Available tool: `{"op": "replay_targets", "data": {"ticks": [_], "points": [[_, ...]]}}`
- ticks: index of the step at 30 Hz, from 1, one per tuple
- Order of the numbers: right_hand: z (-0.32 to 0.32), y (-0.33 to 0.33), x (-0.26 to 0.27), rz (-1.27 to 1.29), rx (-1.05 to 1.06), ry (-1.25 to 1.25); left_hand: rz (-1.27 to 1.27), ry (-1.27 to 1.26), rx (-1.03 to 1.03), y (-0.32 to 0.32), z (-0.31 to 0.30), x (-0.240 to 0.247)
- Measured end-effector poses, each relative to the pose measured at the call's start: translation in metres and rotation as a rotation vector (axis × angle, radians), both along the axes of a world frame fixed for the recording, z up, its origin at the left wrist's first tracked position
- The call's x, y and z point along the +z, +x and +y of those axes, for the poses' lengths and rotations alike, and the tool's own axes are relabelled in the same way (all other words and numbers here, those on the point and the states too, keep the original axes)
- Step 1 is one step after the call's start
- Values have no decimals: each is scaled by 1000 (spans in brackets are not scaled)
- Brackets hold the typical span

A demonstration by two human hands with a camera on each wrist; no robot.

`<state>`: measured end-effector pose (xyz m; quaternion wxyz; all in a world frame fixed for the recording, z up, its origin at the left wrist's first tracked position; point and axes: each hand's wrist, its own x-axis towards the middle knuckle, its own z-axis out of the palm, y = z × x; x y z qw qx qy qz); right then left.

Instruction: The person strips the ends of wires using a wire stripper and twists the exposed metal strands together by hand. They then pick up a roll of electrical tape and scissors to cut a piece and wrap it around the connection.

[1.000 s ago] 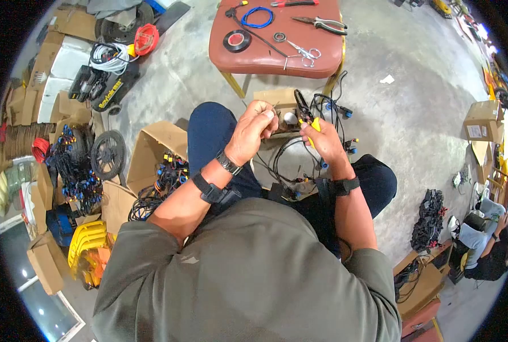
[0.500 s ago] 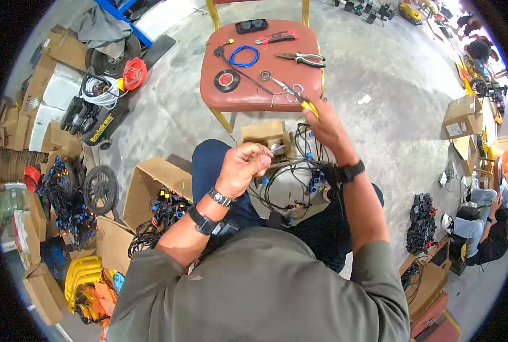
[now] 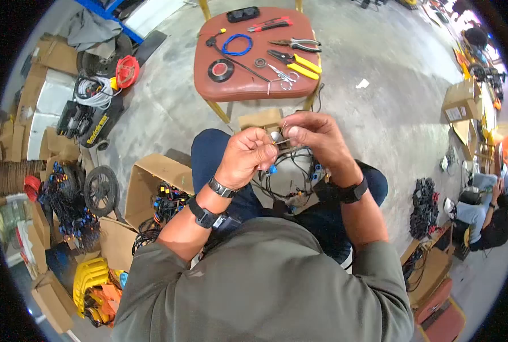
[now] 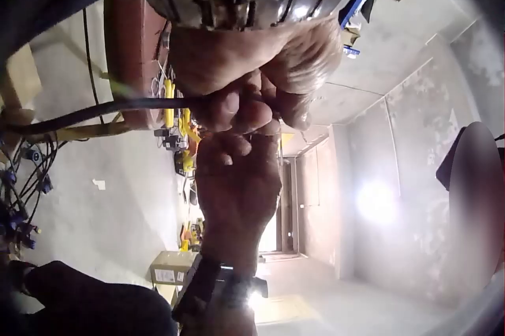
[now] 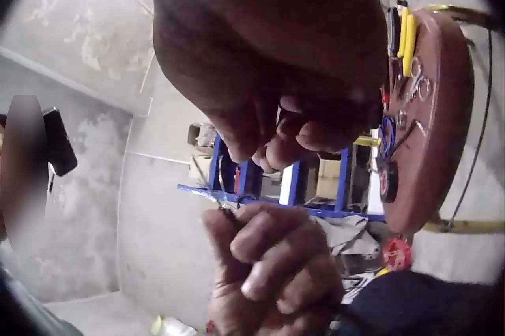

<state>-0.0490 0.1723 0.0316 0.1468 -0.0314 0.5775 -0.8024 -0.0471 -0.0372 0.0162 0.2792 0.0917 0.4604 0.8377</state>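
Note:
A black cable (image 4: 118, 106) runs into my left hand (image 3: 243, 157), whose thumb and curled fingers grip it near its end. Thin wire ends (image 3: 283, 141) stick out past the left fingertips. My right hand (image 3: 316, 137) faces it, thumb and forefinger pinching at these thin wires. In the right wrist view, the right hand (image 5: 276, 76) is above the left hand (image 5: 272, 265). Yellow-handled wire strippers (image 3: 296, 64) lie on the red-brown chair seat (image 3: 248, 88), beside scissors (image 3: 284, 78) and grey-handled pliers (image 3: 296, 44).
The seat also bears a roll of black tape (image 3: 221, 70), a blue wire coil (image 3: 237, 44) and a red cutter knife (image 3: 270, 24). Cables (image 3: 294, 176) lie on the floor between the knees. An open carton (image 3: 157, 171) of cables stands left; another person (image 3: 487, 211) sits far right.
The right hand took the yellow-handled wire strippers to the chair seat and let go of them there. It then came back to the wire ends at the left hand, which kept its grip.

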Motion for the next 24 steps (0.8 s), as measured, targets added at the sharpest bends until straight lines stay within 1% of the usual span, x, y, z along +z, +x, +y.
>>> {"op": "replay_targets", "data": {"ticks": [1,3,7,10,13,15,17,18,19,21,24], "points": [[-3,9,0,28,-13,-61,-13,31,-20,3,4,2],[-6,22,4,46,-18,-100,-35,90,-55,10,11,5],[-1,42,-4,106,-32,-177,-30,71,-107,21,20,12],[12,54,-3,105,6,-142,-28,52,-146,28,25,13],[21,67,13,118,12,-32,-33,14,-208,33,28,15],[27,78,21,29,60,-59,-24,-24,-264,41,28,19],[39,86,28,57,159,15,4,-54,-411,44,26,28],[45,88,30,152,217,90,52,-115,-487,45,24,31],[49,91,36,186,256,148,103,-179,-559,45,24,32],[58,98,46,205,335,188,160,-223,-699,46,26,26],[68,99,63,382,393,429,287,-389,-840,55,34,26]]}}
